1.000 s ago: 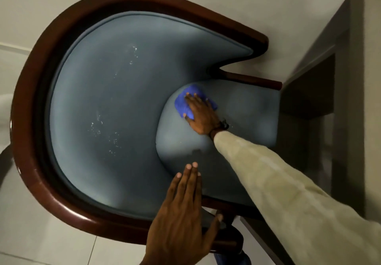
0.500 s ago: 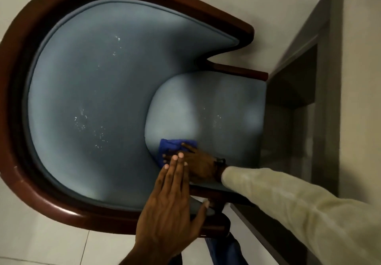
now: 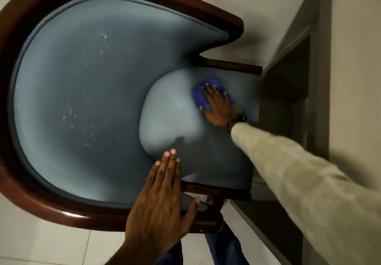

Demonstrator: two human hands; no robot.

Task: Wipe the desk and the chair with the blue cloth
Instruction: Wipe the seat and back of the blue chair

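Note:
A tub chair (image 3: 86,91) with grey-blue upholstery and a dark red wooden rim fills the left and middle of the view, seen from above. My right hand (image 3: 217,107) lies flat on the far part of the seat cushion (image 3: 171,116), pressing the crumpled blue cloth (image 3: 199,95) under its fingers. My left hand (image 3: 162,194) rests flat, fingers together, on the near armrest of the chair. The desk (image 3: 354,58) stands along the right side, pale on top with a dark side and recess.
White specks dot the chair's inner backrest (image 3: 72,120). Pale floor tiles (image 3: 41,242) surround the chair. The desk's dark recess (image 3: 286,75) lies right beside the seat's front edge. My blue trouser legs (image 3: 222,246) show below the armrest.
My right hand slid the blue cloth from the seat's far side to its near edge by my left hand, then back out to the far side. The left hand stayed on the armrest.

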